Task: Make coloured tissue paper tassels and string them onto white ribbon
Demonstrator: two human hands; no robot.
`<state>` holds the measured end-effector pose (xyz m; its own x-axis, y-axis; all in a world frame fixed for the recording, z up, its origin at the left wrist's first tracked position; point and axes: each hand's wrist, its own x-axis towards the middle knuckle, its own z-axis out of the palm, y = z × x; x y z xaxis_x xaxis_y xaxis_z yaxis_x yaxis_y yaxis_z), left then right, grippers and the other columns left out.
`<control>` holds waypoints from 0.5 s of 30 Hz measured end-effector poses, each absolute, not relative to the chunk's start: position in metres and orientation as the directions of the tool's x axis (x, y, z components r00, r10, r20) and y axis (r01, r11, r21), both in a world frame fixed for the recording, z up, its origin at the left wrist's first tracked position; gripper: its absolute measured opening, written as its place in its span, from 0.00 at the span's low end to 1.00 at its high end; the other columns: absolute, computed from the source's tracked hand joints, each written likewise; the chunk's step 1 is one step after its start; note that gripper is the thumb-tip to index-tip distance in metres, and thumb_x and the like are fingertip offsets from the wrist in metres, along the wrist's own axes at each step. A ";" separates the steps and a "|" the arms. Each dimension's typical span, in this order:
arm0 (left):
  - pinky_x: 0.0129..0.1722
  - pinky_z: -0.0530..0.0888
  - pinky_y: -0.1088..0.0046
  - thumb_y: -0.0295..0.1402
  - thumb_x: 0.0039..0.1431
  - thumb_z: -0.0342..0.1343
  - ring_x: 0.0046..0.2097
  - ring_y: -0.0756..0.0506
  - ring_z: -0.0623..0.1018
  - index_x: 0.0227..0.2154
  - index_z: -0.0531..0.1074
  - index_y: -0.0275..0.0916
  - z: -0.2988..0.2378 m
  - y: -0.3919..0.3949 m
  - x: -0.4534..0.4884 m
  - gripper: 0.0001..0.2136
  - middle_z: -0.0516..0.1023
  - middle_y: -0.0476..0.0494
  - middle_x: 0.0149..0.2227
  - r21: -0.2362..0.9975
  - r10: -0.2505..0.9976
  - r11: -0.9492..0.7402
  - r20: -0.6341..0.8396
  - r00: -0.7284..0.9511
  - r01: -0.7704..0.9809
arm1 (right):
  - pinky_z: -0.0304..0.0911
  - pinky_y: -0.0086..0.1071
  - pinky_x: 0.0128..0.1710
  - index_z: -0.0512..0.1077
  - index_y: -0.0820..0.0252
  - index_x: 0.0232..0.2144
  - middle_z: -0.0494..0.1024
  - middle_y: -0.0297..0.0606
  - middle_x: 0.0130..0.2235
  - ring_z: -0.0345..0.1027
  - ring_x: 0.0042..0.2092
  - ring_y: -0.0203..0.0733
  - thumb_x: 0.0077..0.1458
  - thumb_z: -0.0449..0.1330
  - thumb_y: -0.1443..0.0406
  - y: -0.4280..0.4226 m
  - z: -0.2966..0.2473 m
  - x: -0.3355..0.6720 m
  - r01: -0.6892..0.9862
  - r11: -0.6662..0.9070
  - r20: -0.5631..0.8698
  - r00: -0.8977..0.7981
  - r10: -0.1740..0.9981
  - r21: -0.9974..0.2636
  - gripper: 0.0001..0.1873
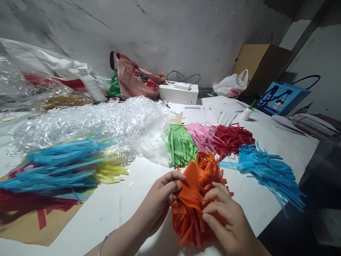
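An orange fringed paper tassel [192, 183] lies in front of me, with a flat uncut band in its middle and cut strips hanging at the lower end. My left hand [159, 199] pinches the left edge of that band between thumb and fingers. On the other side, my right hand [229, 217] has its curled fingers closed on some orange strips. Just behind are fringed bundles in green [182, 145], pink [202, 137] and dark red [234, 139]. A blue fringed bundle [268, 170] lies to the right of the orange one.
More blue fringe [66, 163] and yellow fringe [112, 167] are piled on brown paper [53, 227] at left. Shiny white cords [106, 115] heap behind. Farther back stand a pink bag [133, 80], white box [178, 94], glue bottle [247, 113] and blue bag [283, 97].
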<state>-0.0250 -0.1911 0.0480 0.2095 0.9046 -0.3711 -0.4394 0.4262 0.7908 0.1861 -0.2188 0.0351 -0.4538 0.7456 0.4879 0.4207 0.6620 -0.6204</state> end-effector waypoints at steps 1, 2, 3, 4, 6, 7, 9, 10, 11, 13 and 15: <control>0.20 0.58 0.83 0.27 0.46 0.60 0.19 0.57 0.59 0.33 0.75 0.38 0.048 -0.191 -0.025 0.08 0.65 0.58 0.19 0.792 0.906 0.424 -0.367 0.212 -0.438 | 0.55 0.48 0.59 0.70 0.55 0.31 0.73 0.36 0.38 0.70 0.45 0.43 0.57 0.56 0.73 -0.218 0.035 0.187 0.413 0.644 0.477 -0.441 0.760 -0.644 0.09; 0.20 0.58 0.83 0.27 0.46 0.60 0.20 0.57 0.59 0.33 0.75 0.38 0.047 -0.191 -0.025 0.08 0.65 0.58 0.20 0.796 0.907 0.421 -0.363 0.213 -0.435 | 0.57 0.47 0.58 0.71 0.55 0.31 0.73 0.36 0.38 0.70 0.46 0.43 0.58 0.56 0.73 -0.218 0.036 0.188 0.407 0.627 0.467 -0.428 0.774 -0.665 0.09; 0.20 0.59 0.83 0.27 0.46 0.59 0.20 0.57 0.59 0.33 0.75 0.38 0.047 -0.191 -0.025 0.08 0.65 0.57 0.20 0.800 0.909 0.417 -0.359 0.212 -0.431 | 0.58 0.45 0.57 0.72 0.55 0.31 0.74 0.36 0.38 0.70 0.47 0.44 0.58 0.56 0.72 -0.217 0.036 0.189 0.404 0.610 0.456 -0.417 0.786 -0.681 0.09; 0.20 0.59 0.83 0.27 0.46 0.59 0.20 0.57 0.59 0.33 0.75 0.38 0.047 -0.191 -0.025 0.08 0.65 0.57 0.21 0.806 0.911 0.412 -0.355 0.212 -0.425 | 0.59 0.44 0.56 0.72 0.54 0.30 0.74 0.36 0.39 0.70 0.48 0.44 0.58 0.56 0.72 -0.217 0.037 0.189 0.403 0.598 0.447 -0.410 0.795 -0.693 0.09; 0.20 0.59 0.83 0.27 0.46 0.59 0.21 0.57 0.58 0.33 0.75 0.38 0.047 -0.191 -0.025 0.08 0.65 0.57 0.21 0.815 0.913 0.407 -0.348 0.213 -0.413 | 0.59 0.44 0.56 0.72 0.54 0.31 0.74 0.36 0.39 0.70 0.48 0.44 0.59 0.56 0.71 -0.217 0.037 0.191 0.411 0.588 0.437 -0.407 0.802 -0.697 0.09; 0.20 0.59 0.83 0.27 0.46 0.59 0.21 0.56 0.58 0.33 0.75 0.38 0.047 -0.191 -0.025 0.08 0.65 0.57 0.21 0.818 0.913 0.406 -0.347 0.213 -0.408 | 0.58 0.45 0.57 0.72 0.54 0.31 0.74 0.36 0.39 0.70 0.48 0.44 0.60 0.56 0.71 -0.217 0.037 0.191 0.420 0.591 0.437 -0.409 0.801 -0.689 0.08; 0.20 0.58 0.83 0.27 0.46 0.59 0.21 0.57 0.57 0.32 0.75 0.38 0.048 -0.191 -0.025 0.08 0.63 0.58 0.20 0.820 0.913 0.406 -0.349 0.209 -0.404 | 0.56 0.47 0.60 0.71 0.54 0.34 0.74 0.37 0.39 0.71 0.48 0.45 0.60 0.56 0.70 -0.217 0.037 0.193 0.448 0.606 0.443 -0.422 0.791 -0.657 0.06; 0.20 0.58 0.83 0.27 0.46 0.59 0.21 0.57 0.57 0.32 0.75 0.38 0.048 -0.192 -0.025 0.08 0.63 0.58 0.20 0.821 0.914 0.406 -0.352 0.203 -0.402 | 0.54 0.49 0.61 0.71 0.54 0.35 0.74 0.38 0.40 0.71 0.48 0.46 0.60 0.57 0.68 -0.217 0.037 0.193 0.466 0.619 0.450 -0.430 0.783 -0.632 0.04; 0.20 0.58 0.83 0.27 0.45 0.59 0.21 0.57 0.57 0.32 0.75 0.38 0.048 -0.192 -0.025 0.08 0.63 0.58 0.20 0.822 0.914 0.405 -0.354 0.198 -0.401 | 0.53 0.50 0.61 0.70 0.55 0.37 0.73 0.39 0.41 0.71 0.48 0.47 0.60 0.59 0.66 -0.218 0.036 0.192 0.484 0.637 0.464 -0.438 0.770 -0.600 0.02; 0.20 0.58 0.83 0.27 0.45 0.59 0.21 0.57 0.57 0.32 0.75 0.38 0.048 -0.192 -0.025 0.08 0.64 0.58 0.20 0.822 0.912 0.409 -0.358 0.198 -0.396 | 0.52 0.53 0.61 0.68 0.56 0.39 0.73 0.40 0.41 0.71 0.47 0.49 0.58 0.62 0.61 -0.221 0.035 0.190 0.518 0.680 0.516 -0.445 0.732 -0.519 0.09; 0.20 0.58 0.83 0.28 0.46 0.59 0.21 0.56 0.58 0.32 0.74 0.38 0.048 -0.191 -0.025 0.08 0.65 0.57 0.21 0.820 0.910 0.414 -0.361 0.205 -0.395 | 0.52 0.54 0.62 0.66 0.56 0.38 0.73 0.40 0.40 0.71 0.45 0.49 0.56 0.64 0.60 -0.224 0.034 0.186 0.550 0.714 0.576 -0.441 0.689 -0.433 0.11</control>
